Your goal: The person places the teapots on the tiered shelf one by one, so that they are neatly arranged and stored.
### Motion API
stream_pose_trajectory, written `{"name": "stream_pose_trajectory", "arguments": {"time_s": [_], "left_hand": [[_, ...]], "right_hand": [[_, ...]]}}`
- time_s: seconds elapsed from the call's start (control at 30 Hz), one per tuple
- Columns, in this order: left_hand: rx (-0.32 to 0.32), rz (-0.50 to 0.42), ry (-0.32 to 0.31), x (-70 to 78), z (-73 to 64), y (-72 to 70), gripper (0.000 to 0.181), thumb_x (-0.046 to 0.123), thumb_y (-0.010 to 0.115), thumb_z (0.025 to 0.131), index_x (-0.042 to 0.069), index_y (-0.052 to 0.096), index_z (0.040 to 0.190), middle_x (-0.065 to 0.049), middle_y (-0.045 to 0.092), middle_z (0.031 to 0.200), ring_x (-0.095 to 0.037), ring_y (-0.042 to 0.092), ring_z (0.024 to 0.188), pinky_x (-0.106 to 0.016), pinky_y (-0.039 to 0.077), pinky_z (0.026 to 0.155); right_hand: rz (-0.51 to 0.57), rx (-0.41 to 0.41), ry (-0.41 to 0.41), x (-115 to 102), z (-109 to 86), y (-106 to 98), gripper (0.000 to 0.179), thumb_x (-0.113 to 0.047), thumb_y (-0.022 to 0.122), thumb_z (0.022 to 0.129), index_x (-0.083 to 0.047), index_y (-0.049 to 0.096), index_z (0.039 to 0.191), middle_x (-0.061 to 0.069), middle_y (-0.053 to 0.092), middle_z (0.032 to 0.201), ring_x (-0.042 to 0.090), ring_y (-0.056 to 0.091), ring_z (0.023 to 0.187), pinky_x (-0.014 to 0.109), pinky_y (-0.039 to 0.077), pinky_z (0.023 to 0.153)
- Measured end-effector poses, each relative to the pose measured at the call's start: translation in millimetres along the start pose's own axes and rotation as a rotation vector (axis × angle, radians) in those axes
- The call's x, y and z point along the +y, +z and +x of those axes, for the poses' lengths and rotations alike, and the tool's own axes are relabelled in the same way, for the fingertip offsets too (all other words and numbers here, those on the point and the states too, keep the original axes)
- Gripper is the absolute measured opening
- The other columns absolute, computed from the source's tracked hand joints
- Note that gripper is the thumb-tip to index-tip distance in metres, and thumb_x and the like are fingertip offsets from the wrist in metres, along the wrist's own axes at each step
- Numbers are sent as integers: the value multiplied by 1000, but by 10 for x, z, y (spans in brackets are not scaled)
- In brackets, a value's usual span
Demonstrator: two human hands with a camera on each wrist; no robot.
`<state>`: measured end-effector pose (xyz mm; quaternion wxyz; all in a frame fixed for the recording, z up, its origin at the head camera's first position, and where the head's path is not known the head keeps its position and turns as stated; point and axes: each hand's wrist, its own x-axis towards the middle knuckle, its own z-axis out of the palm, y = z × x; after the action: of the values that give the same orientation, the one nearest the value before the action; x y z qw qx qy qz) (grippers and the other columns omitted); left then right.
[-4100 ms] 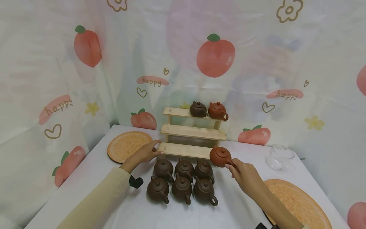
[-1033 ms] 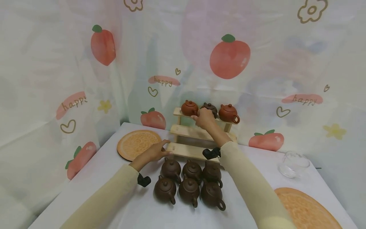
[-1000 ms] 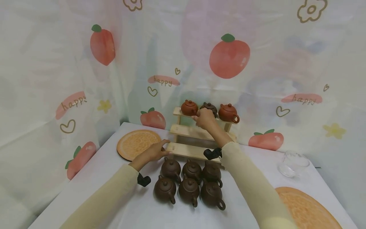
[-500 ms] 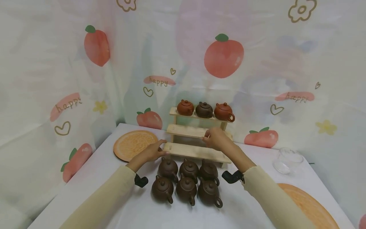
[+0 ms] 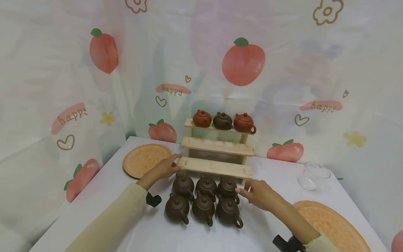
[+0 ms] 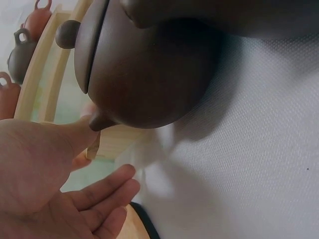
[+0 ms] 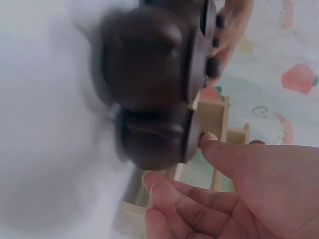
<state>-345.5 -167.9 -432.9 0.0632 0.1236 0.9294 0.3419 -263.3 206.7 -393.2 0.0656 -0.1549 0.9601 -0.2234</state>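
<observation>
Six-odd, that is several, dark brown teapots (image 5: 203,208) stand in two rows on the white table. Behind them is a three-tier wooden stand (image 5: 217,167). My left hand (image 5: 162,169) pinches the left end of its lowest board between thumb and index finger, the other fingers extended. My right hand (image 5: 261,194) is at the back-row right teapot (image 5: 227,187), fingers spread beside it, thumb by the lid in the right wrist view; contact is unclear. The top tier bears a red-brown teapot (image 5: 202,119), a dark teapot (image 5: 222,121) and another red-brown teapot (image 5: 244,122).
A round orange-patterned mat (image 5: 146,161) lies at the back left and a similar mat (image 5: 330,224) at the right. Toward the right edge stands a clear glass vessel (image 5: 314,175). Printed cloth walls (image 5: 283,70) enclose the table behind and at the left.
Earlier my right hand carried a red-brown teapot, then had it on the top tier's left end. It has since let go and come down right to the dark teapots. My left hand stays put.
</observation>
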Motion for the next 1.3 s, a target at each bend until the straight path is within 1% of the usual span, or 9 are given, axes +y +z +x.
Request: {"name": "stream_pose_trajectory", "arguments": {"time_s": [0.17,0.27,0.43,0.73,0.93,1.0,1.07,1.2,1.3], "left_hand": [[-1,-2,6,-28,3,-4,64,31,69,105,4,43,157,-29,71,122,-40,69,111,-52,56,92],[2,2,7,-57,9,0,64,31,69,105,4,43,157,-29,71,121,-39,70,110,-52,56,92],[0,11,2,-87,15,1,65,32,69,105,4,43,157,-29,71,122,-39,70,111,-52,56,91],[-6,15,-4,-79,31,16,64,31,69,105,5,43,157,-27,71,121,-37,70,109,-51,56,90],[-5,11,-16,-58,48,16,65,32,69,105,7,43,158,-26,71,123,-36,69,109,-51,56,91],[-6,15,-9,-58,52,21,65,32,69,105,6,42,158,-27,71,122,-36,70,108,-51,56,90],[-7,17,-5,-58,54,25,65,32,69,104,6,43,158,-27,71,122,-37,70,108,-51,56,90],[-6,17,-3,-55,57,32,65,32,69,104,6,43,157,-27,71,121,-37,70,108,-51,56,91],[-5,11,-2,-46,57,33,64,31,69,104,6,43,157,-26,71,121,-36,70,108,-51,56,90]], "right_hand": [[30,3,33,41,-139,149,38,-48,71,100,-12,67,86,0,61,57,15,54,60,34,43,59],[52,0,24,39,-172,221,37,-48,71,100,-14,67,85,-1,60,56,14,54,59,33,43,59],[68,18,-21,30,-159,285,36,-45,69,102,-14,68,83,-4,58,55,13,53,56,31,41,58],[67,36,-44,42,-100,363,33,-39,69,103,-13,68,82,-5,57,57,11,51,55,29,41,55],[10,101,-84,56,-65,410,29,-26,67,104,-14,64,78,-6,51,58,11,47,55,29,40,55],[-17,133,-80,64,-61,419,27,-22,67,104,-14,63,78,-6,49,58,11,46,55,29,39,55],[-41,153,-77,72,-61,426,28,-23,69,103,-14,61,78,-6,47,59,12,45,56,30,38,55],[-55,145,-78,83,-50,439,33,-27,71,102,-14,57,76,-5,46,60,13,44,57,31,37,55],[-69,126,-91,87,-36,453,32,-28,71,102,-13,57,78,-5,48,63,13,45,60,31,39,56]]}}
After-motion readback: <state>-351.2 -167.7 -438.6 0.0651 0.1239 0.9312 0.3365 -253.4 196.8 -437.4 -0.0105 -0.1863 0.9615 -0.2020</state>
